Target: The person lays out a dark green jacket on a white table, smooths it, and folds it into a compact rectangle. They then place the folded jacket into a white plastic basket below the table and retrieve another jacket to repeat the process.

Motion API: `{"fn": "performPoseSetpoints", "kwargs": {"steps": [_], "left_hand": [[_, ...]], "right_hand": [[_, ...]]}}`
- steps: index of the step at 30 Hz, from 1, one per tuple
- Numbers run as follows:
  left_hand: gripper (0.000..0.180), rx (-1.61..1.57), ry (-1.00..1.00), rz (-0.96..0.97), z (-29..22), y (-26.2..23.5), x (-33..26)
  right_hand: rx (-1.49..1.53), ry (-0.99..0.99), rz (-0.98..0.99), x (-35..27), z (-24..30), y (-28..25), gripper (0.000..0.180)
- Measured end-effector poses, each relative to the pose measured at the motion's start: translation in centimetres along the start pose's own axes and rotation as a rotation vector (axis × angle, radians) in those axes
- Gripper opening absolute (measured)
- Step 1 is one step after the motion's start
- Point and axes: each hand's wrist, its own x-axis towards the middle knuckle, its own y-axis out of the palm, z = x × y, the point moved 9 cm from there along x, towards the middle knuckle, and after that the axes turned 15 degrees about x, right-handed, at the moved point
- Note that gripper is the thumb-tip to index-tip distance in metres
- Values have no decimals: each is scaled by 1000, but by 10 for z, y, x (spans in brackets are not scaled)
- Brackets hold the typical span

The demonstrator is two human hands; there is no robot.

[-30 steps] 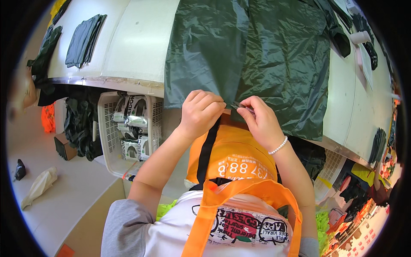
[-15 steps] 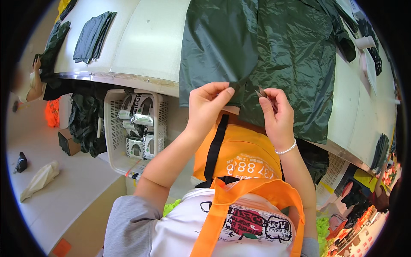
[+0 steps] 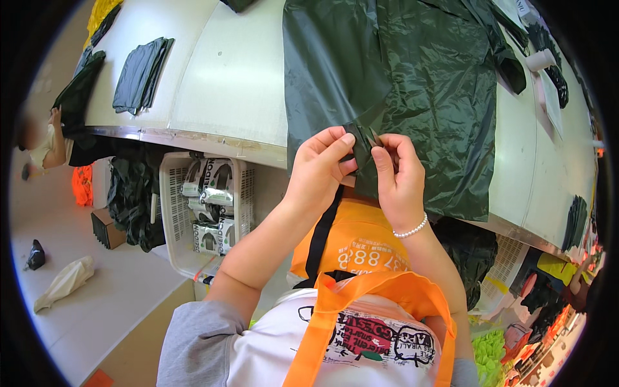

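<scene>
White counter ahead, dark green garment spread across it, hem hanging over near edge. My left hand and right hand both pinch small dark strap at garment's near edge, fingertips closed on it. Folded dark stack near counter's far left edge. White basket below counter edge.

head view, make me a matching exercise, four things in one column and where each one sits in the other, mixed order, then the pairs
Things:
1. dark green garment
2. white plastic basket
3. folded dark cloth stack
4. pearl bracelet

Places:
A. on the right wrist
B. far left part of the table top
C. under the table edge, holding packets
D. spread on the table, its near edge pinched by both hands

Pairs: 1-D, 2-C, 3-B, 4-A
</scene>
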Motion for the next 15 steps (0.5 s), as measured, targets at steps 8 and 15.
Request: {"fn": "performPoseSetpoints", "kwargs": {"steps": [8,15], "left_hand": [[7,2,15,-21,0,3,3],[8,27,17,-31,4,0,6]], "right_hand": [[-71,-84,-11,6,13,-1,17],[-53,-73,3,7,8,-7,18]]}}
